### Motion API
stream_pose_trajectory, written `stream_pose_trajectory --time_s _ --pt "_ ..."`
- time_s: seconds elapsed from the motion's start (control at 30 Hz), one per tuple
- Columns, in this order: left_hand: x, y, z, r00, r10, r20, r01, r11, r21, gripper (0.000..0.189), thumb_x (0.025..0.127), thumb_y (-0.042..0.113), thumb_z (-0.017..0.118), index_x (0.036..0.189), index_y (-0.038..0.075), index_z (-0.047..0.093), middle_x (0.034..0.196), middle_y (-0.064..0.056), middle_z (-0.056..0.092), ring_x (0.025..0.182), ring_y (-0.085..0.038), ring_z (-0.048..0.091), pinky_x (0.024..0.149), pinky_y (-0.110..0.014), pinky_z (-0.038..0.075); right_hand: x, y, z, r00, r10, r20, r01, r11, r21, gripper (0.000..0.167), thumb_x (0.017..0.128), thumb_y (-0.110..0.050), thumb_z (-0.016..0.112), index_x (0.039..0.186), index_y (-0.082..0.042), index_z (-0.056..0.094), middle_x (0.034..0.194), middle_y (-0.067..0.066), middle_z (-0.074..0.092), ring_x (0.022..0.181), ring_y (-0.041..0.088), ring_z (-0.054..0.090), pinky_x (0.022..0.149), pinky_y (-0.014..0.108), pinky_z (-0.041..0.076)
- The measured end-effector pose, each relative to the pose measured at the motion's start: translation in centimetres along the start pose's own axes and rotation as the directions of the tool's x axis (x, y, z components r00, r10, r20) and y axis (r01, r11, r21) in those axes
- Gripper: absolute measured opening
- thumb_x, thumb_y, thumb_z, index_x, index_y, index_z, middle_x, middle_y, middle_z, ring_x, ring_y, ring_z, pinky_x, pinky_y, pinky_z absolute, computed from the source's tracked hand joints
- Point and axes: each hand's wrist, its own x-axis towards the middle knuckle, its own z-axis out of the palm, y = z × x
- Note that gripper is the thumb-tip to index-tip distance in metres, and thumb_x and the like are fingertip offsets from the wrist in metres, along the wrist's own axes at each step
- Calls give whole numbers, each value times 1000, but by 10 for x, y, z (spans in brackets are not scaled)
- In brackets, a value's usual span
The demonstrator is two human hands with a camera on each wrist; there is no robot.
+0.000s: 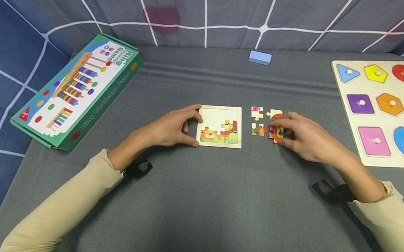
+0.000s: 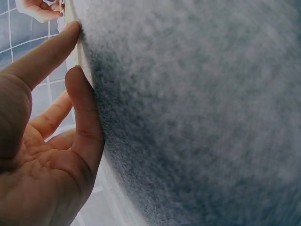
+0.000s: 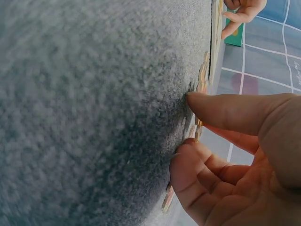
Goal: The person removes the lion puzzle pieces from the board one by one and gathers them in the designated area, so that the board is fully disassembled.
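Note:
A square wooden puzzle tray (image 1: 219, 145) lies flat, with several picture pieces fitted along its lower part and right side. My left hand (image 1: 169, 126) rests at the tray's left edge, index fingertip at the upper corner and thumb at the lower one. In the left wrist view the left hand's fingers (image 2: 84, 108) are loosely bent beside that edge. To the right of the tray, my right hand (image 1: 309, 138) pinches a red and yellow puzzle piece (image 1: 275, 135) between thumb and fingers, partly hidden. Loose puzzle pieces (image 1: 257, 113) lie beside it, others under the hand.
A green boxed ring game (image 1: 86, 92) lies at the left. On the right is a wooden shape board (image 1: 369, 113) with knobbed coloured shapes. A small blue block (image 1: 259, 58) sits near the back, before a blue curtain (image 1: 236, 12) with white lines.

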Motion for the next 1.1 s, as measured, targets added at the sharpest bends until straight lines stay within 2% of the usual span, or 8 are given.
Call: stream_pose_trajectory --time_s 0.17,0.47,1.0,1.1 --pt "0 1 0 1000 -2 -1 2 1000 -3 56 77 21 87 123 7 58 159 -10 27 80 -17 52 77 -34 41 1 2 -1 1000 -1 4 1 1000 -18 43 84 -5 77 126 -9 66 103 9 56 75 19 46 67 40 36" --pt "0 1 0 1000 3 -3 -3 1000 -4 56 77 21 87 123 7 58 159 -10 27 80 -17 51 76 -34 41 0 2 -2 999 31 29 -31 999 -26 44 85 -5 75 128 -8 64 94 7 52 71 19 42 63 38 34" --pt "-1 2 0 1000 -4 -5 4 1000 -5 56 78 20 87 123 8 57 160 -11 26 79 -17 51 77 -35 41 -1 1 -2 1000 25 16 -24 999 -36 42 87 -1 72 128 -9 64 99 8 54 76 20 45 67 41 36" --pt "0 2 0 1000 -8 -5 8 1000 -3 56 78 20 87 123 8 57 160 -11 26 79 -17 51 76 -35 41 -1 1 -3 1000 17 -11 -17 999 -27 41 88 -2 71 127 -11 65 97 5 55 77 19 48 68 41 37"
